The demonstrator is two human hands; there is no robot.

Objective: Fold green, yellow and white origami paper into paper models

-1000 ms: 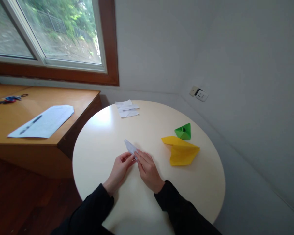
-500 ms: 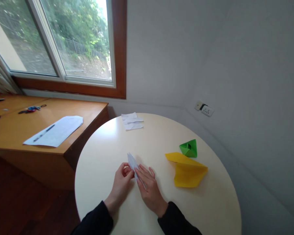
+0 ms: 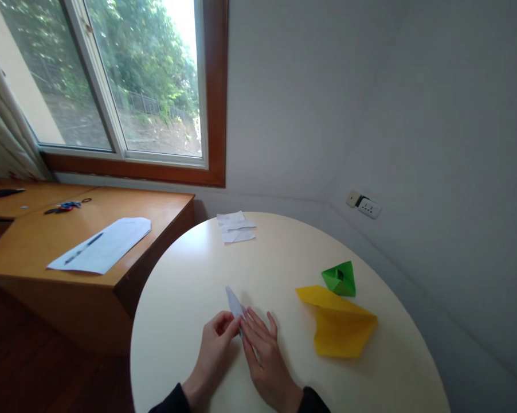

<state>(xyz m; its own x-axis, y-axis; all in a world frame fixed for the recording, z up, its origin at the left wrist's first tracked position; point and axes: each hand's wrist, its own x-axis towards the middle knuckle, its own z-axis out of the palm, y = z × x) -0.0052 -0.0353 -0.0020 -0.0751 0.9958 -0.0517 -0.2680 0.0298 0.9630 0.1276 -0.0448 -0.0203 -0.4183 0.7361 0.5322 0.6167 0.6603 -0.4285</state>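
A narrow, folded piece of white paper (image 3: pixel 234 302) stands tilted above the round table, its pointed end facing away from me. My left hand (image 3: pixel 216 344) is closed, pinching the paper's near left side between thumb and curled fingers. On the other side, my right hand (image 3: pixel 262 353) has its fingers fairly straight along the paper, gripping its lower part near the left fingertips, with the little finger held apart. The paper's near end is partly hidden by both hands. To the right lie a yellow folded paper plane (image 3: pixel 344 327) and a small green folded paper piece (image 3: pixel 340 279).
Torn white paper pieces (image 3: pixel 236 228) lie at the far edge of the round cream table (image 3: pixel 176 298). On the wooden desk (image 3: pixel 164 209) at left are white sheets (image 3: pixel 108 246) with a pen (image 3: pixel 83 248), and scissors (image 3: pixel 68 206). A wall socket (image 3: pixel 369 207) is beyond.
My view has tilted up slightly, so everything sits lower. Both hands stay on the folded paper; my right fingers have shifted a little along it, with the little finger spread further.
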